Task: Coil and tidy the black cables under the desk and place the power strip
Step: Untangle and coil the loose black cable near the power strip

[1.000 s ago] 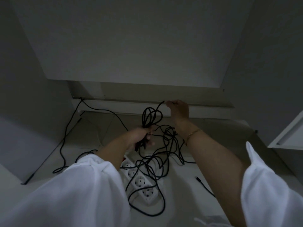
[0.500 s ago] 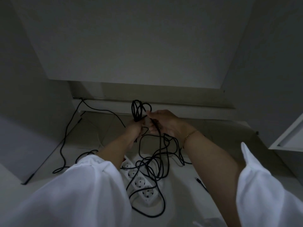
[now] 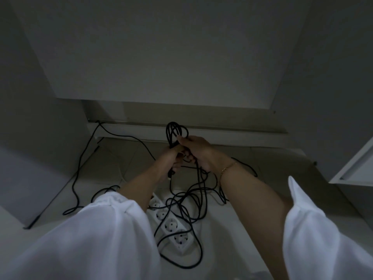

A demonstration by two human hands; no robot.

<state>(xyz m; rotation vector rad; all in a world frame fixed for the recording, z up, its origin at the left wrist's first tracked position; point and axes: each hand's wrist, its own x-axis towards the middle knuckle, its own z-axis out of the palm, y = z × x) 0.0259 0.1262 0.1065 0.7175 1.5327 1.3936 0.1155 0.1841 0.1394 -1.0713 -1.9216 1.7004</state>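
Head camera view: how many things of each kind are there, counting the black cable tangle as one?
hands: 2, left hand, right hand
white sleeves: 2
black cable tangle: 1
white power strip: 1
gold bracelet: 1
Total: 7

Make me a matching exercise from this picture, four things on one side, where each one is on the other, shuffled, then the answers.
1 cable coil
2 power strip
3 bracelet
4 single loose cable

A on the floor under cable loops
B on the right wrist
C gripped by left hand and right hand
D trailing down from the back ledge, left side

Pairs: 1-C, 2-A, 3-B, 4-D
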